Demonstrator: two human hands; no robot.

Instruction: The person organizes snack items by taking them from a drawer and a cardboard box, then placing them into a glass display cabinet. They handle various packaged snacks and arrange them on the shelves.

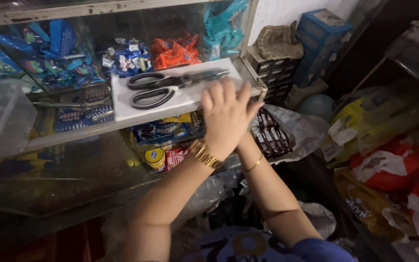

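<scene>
Blue and orange crinkled snack packets fill the glass case's upper shelf; small round yellow-lidded jar and red label below; blue cardboard box stands top right; yellow and red plastic bags piled right.

Just one view here, a head-worn cam looking down and forward over the wearer's own arms. It faces a glass display counter from pretty close up, tilted a bit so the shelf edge runs slanted. Bagged goods crowd the right edge. No second view to overlap with.
</scene>
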